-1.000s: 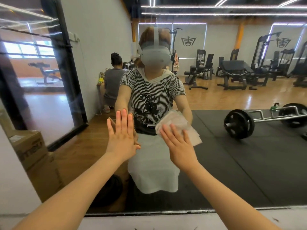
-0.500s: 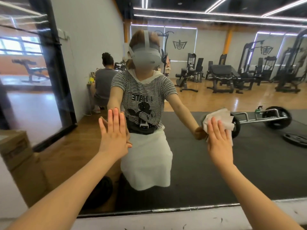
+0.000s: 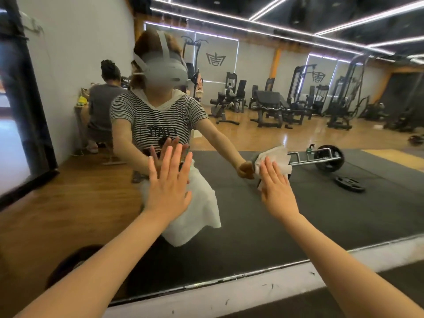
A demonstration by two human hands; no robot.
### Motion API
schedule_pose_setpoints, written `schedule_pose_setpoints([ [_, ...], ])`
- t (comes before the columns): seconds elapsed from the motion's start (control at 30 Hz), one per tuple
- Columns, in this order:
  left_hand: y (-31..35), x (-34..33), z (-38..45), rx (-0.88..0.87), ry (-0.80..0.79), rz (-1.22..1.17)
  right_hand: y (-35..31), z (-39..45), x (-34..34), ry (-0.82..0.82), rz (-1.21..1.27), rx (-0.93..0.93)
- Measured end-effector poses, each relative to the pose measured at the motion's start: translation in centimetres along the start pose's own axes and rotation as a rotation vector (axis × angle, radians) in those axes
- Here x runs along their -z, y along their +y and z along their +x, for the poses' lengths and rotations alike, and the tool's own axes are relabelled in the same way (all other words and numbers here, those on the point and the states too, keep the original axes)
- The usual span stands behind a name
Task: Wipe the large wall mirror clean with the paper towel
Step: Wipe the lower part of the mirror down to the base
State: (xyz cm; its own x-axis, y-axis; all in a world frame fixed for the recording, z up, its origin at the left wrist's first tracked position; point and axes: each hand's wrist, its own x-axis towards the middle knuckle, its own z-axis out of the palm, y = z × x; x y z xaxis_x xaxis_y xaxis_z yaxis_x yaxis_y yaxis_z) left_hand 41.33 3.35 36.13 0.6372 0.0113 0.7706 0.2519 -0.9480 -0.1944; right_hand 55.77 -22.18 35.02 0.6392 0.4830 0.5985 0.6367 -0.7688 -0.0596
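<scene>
The large wall mirror (image 3: 263, 221) fills most of the view and reflects a gym. My left hand (image 3: 168, 183) lies flat on the glass, fingers straight and spread, holding nothing. To its right, my right hand (image 3: 276, 188) presses a crumpled white paper towel (image 3: 277, 158) flat against the mirror with straight fingers. The towel sticks out above my fingertips. My own reflection sits behind both hands.
The mirror's metal bottom edge (image 3: 252, 274) runs above a scuffed white wall strip (image 3: 263, 288). A black door frame (image 3: 29, 111) borders the mirror at the left. Reflected in the glass are a barbell (image 3: 325, 158), weight machines and a seated person.
My right hand has slid the paper towel to the right across the glass, from near my left hand out toward the reflected barbell. My left hand has stayed flat on the mirror.
</scene>
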Motion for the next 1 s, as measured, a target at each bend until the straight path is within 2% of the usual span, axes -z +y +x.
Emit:
schedule_pose_setpoints([
  [0.1,2.7,0.0,2.2,-0.094,-0.008,-0.033,-0.3,0.1,0.2,0.005,-0.005,-0.008],
  [0.27,7.0,-0.5,4.6,-0.207,-0.146,0.034,0.6,-0.1,-0.8,0.123,-0.068,0.035],
  [0.4,10.4,-2.6,5.1,-0.108,-0.314,0.069,1.6,0.5,-2.2,0.268,-0.171,0.106],
  [0.5,10.6,-4.4,5.0,-0.047,-0.254,0.092,3.3,1.4,-3.7,0.352,-0.156,0.212],
  [0.6,10.2,-4.4,4.9,-0.057,-0.159,0.101,4.3,2.3,-5.0,0.456,-0.093,0.308],
  [0.73,10.2,-4.2,5.0,-0.081,-0.168,0.174,5.7,3.4,-6.2,0.574,0.003,0.454],
  [0.9,11.3,-3.7,5.0,-0.017,-0.189,0.303,6.8,4.0,-7.6,0.614,0.087,0.520],
  [1.0,12.4,-3.1,4.9,0.037,-0.226,0.376,7.0,4.0,-7.8,0.577,0.088,0.516],
])
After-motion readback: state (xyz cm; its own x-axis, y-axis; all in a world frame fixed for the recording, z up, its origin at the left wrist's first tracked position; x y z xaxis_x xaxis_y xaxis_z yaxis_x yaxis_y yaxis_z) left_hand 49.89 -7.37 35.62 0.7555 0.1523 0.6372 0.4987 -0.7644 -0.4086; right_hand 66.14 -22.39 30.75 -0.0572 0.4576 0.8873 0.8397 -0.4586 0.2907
